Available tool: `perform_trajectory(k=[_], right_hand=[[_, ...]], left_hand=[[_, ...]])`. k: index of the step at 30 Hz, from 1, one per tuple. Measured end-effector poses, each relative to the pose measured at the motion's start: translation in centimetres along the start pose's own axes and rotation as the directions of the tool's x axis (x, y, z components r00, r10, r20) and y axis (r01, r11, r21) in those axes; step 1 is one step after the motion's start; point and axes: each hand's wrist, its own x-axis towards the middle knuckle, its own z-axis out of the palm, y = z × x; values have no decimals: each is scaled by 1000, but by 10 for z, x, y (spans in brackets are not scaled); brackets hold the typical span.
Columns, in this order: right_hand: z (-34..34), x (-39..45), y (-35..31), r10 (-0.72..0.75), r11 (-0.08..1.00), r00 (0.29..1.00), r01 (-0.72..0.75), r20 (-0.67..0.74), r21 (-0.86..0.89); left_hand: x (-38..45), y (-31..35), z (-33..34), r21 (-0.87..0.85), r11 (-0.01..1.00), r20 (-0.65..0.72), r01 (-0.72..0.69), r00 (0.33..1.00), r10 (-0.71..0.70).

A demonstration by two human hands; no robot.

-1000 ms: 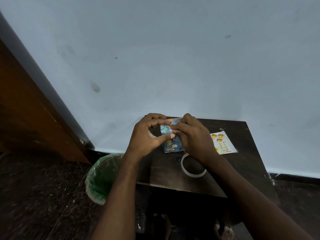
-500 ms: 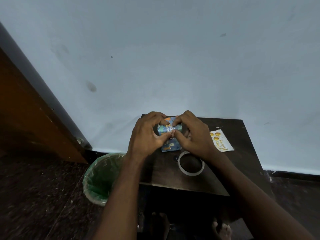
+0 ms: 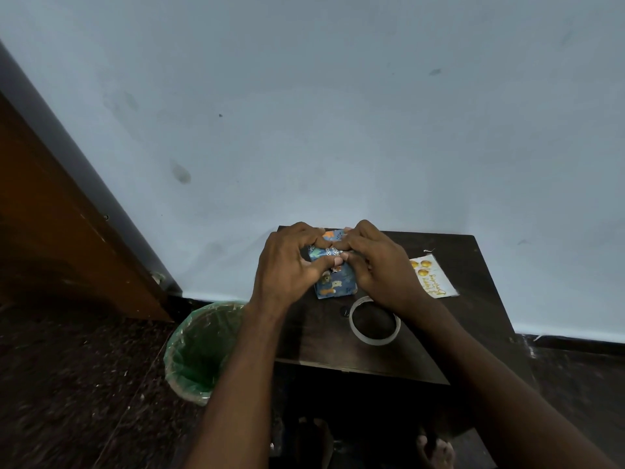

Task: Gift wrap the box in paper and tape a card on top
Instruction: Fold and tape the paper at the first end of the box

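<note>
1. Both my left hand (image 3: 287,265) and right hand (image 3: 378,265) pinch paper folds on the box (image 3: 333,286), mid-table (image 3: 473,252).
2. Seems like sealing; next needs tape roll (image 3: 374,320), then card (image 3: 431,277).

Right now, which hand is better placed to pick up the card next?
The right hand, probably. The card lies on the table just beyond it, with the tape roll near that wrist. The left hand would have to cross the box.
</note>
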Motion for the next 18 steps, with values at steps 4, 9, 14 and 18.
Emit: perform_trajectory(k=[4,9,14,18], right_hand=[[-5,-5,8,178,921,983,-149,-49,361],[-7,-8,10,498,696,864,-347,-75,628],[-16,-4,30,567,720,824,-498,4,484],[-33,-10,48,590,793,786,-607,182,48]], left_hand=[[1,1,4,11,999,-21,34,999,-33],[1,-5,4,-17,997,-48,73,996,-73],[3,-3,4,-21,997,-36,70,997,-70],[6,12,2,36,999,-73,-25,997,28]])
